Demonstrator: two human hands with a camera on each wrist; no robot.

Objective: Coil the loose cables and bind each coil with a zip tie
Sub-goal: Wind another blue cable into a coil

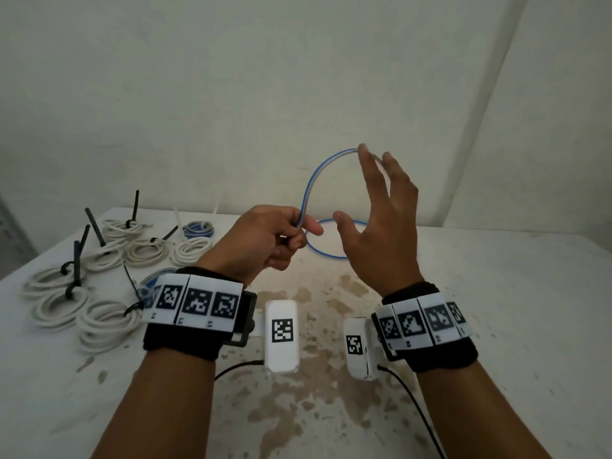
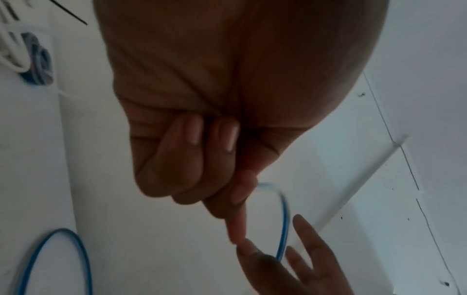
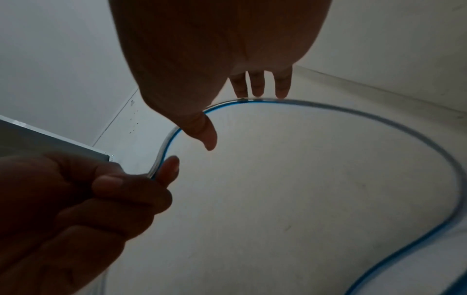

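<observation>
A loose blue-and-white cable [image 1: 314, 180] arches up from my left hand [image 1: 281, 236], which pinches it between thumb and curled fingers above the table. The arch runs over to my right hand [image 1: 374, 207], held upright with straight, spread fingers whose tips touch the top of the cable [image 3: 328, 107]. In the right wrist view those fingertips [image 3: 257, 87] rest against the cable's curve. Another length of the same cable [image 1: 326, 251] lies looped on the table behind my hands, also seen in the left wrist view as a blue loop [image 2: 76, 249].
Several white cable coils [image 1: 106, 321] bound with black zip ties [image 1: 77, 263] lie at the table's left. A blue coil [image 1: 198, 228] with a white tie sits behind them, another blue coil [image 1: 150, 283] by my left wrist. The stained white table [image 1: 480, 326] meets a white wall.
</observation>
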